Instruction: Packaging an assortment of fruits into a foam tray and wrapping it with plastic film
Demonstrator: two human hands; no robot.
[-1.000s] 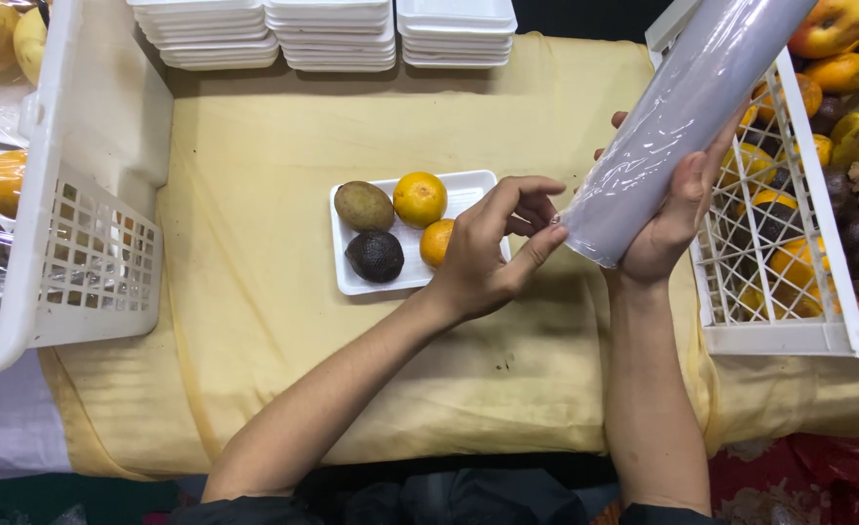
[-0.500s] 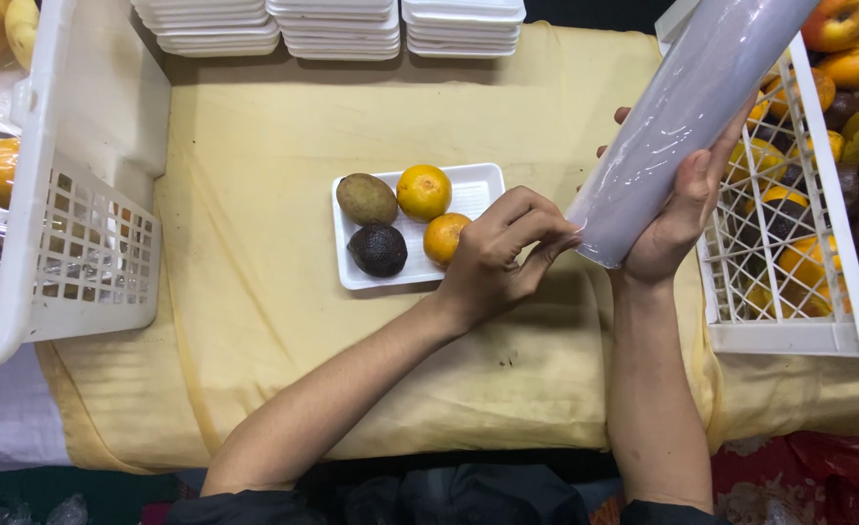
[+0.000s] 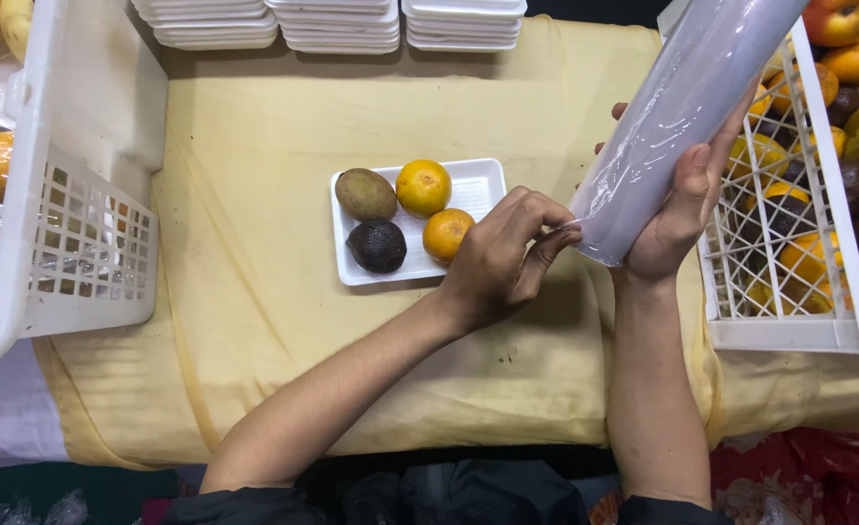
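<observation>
Roll of cling film [image 3: 687,107]: a long grey roll held slanted in the air over the right side of the table, lower end toward the person, upper end running out of view at the top right.
Right hand [image 3: 677,209]: wrapped around the roll's lower end from beneath, fingers closed on it, steadying it.
Left hand [image 3: 502,258]: thumb and fingertips pinched together at the roll's bottom edge, probably on the loose end of the film, though the clear film itself is hard to see.
Foam tray [image 3: 483,185]: white, just left of the hands on the yellow tablecloth [image 3: 254,292], holding two oranges, a greenish fruit and a dark fruit.
Crates: one white crate [image 3: 799,282] of mixed fruit to the right, another [image 3: 79,243] to the left.
Spare trays [image 3: 332,24]: white stacks along the far edge.
</observation>
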